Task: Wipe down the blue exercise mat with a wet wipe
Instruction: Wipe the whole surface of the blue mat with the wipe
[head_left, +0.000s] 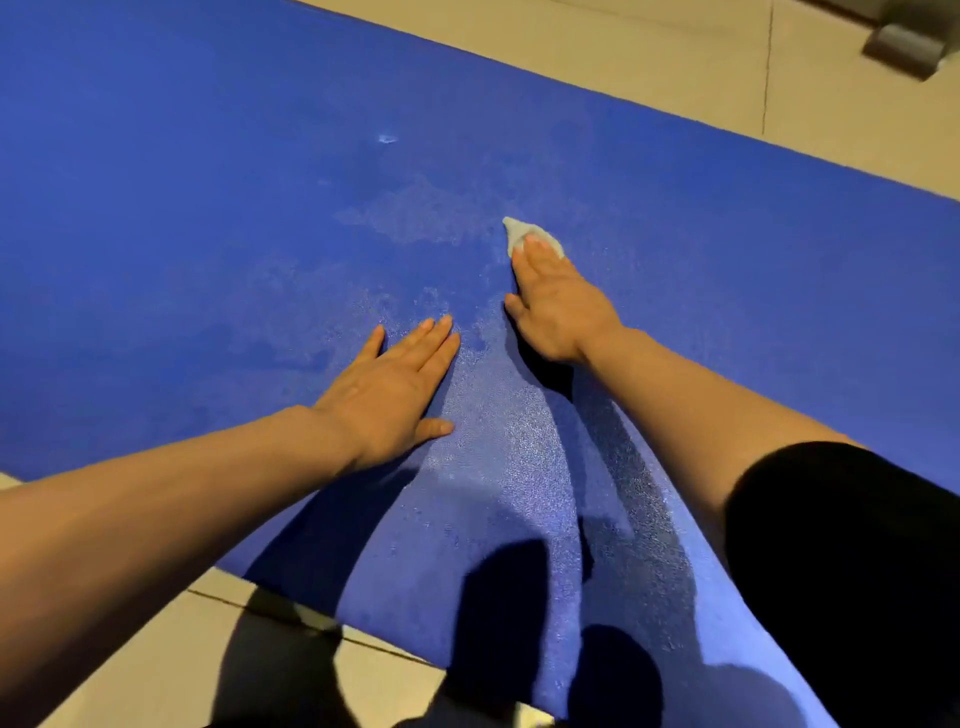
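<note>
The blue exercise mat (208, 234) lies flat on a tiled floor and fills most of the view. Damp, lighter patches show across its middle. My right hand (558, 306) lies flat with straight fingers and presses a crumpled white wet wipe (519, 234) onto the mat; the wipe sticks out beyond the fingertips. My left hand (392, 387) rests palm down on the mat to the left of it, fingers straight and holding nothing.
Beige floor tiles (675, 67) border the mat at the far side and at the near left corner (156, 649). A dark grey object (906, 47) stands on the floor at the top right. A small white speck (387, 139) lies on the mat.
</note>
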